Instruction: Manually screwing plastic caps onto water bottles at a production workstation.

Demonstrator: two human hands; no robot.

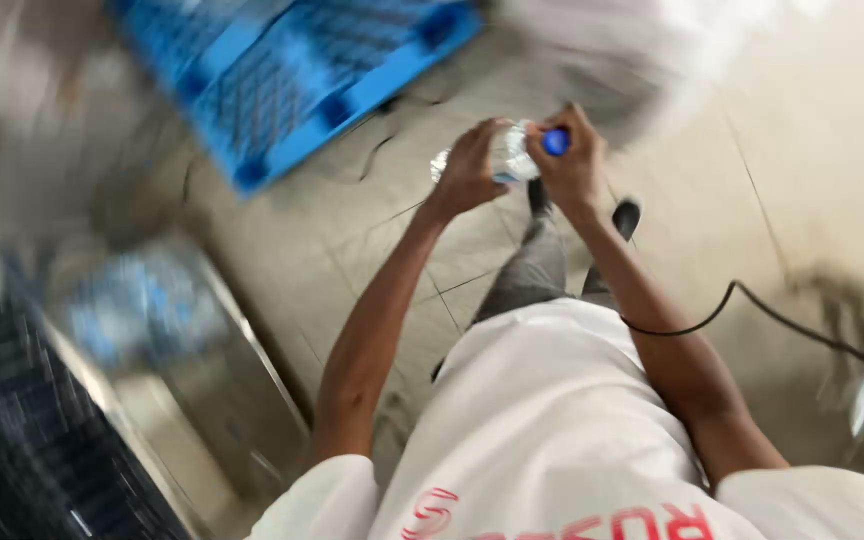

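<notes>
Head view shows left hand wrapped round a clear bottle, right hand pinching its blue cap, still on.

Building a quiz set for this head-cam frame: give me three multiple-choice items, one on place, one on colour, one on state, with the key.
1. Where is the blue pallet relative to the hands?
A. Up and to the left on the floor
B. Directly under the feet
C. On the right by the cable

2. What colour is the cap of the clear plastic bottle?
A. Red
B. Blue
C. White

3. How is the bottle held?
A. Lying on the floor
B. In one hand only
C. In both hands

Key: 1 A, the pallet lies at the upper left of the frame. 2 B, the cap shows blue at the right hand. 3 C, the left hand wraps the body while the right hand grips the cap end.
</notes>
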